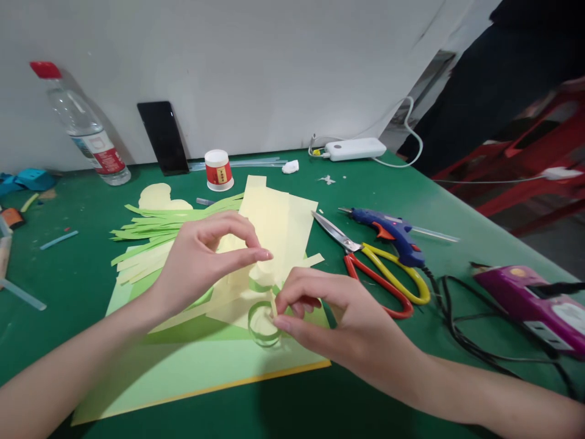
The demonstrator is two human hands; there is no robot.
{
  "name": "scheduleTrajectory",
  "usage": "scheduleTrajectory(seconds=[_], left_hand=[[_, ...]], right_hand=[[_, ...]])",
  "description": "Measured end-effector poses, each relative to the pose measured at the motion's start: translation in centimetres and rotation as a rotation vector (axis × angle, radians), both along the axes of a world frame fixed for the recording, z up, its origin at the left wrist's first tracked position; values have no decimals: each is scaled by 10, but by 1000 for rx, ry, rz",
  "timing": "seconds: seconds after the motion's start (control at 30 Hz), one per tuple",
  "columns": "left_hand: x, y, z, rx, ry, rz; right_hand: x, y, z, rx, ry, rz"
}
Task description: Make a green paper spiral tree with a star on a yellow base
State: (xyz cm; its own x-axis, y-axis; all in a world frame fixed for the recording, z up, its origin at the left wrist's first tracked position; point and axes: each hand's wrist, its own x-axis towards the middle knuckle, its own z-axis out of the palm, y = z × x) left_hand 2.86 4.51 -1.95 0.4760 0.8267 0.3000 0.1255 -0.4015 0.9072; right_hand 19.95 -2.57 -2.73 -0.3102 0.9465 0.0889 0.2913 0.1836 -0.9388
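My left hand is closed in a pinch over the papers, with a pale yellow paper curl at its fingertips. Lower and to the right, my right hand pinches a rolled paper strip, whose loops are green outside and pale yellow inside. Under both hands lie pale yellow paper sheets and light green sheets. Beside my left hand, a bundle of cut green strips and several pale yellow strips spread to the left. The exact grip under the left fingertips is partly hidden.
Scissors and a blue glue gun lie right of the papers, near a purple power strip with black cable. Behind stand a paper cup, a phone and a bottle. A white device sits by the wall.
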Motion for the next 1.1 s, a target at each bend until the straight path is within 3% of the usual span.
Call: scheduleTrajectory(seconds=[0.2,0.43,0.53,0.9,1.1], left_hand=[[-4,3,2,-13,-4,-32],[-5,3,5,-371,-75,-299],[-3,3,5,-407,-73,-335],[-5,6,1,-257,-17,-151],[-9,15,-3,-245,5,-32]], right_hand=[[0,-1,-3,-43,-31,52],[-1,-1,-6,-43,-16,70],[-2,-2,-7,-47,-26,81],[-3,-3,-11,-28,40,100],[3,0,-4,-259,208,121]])
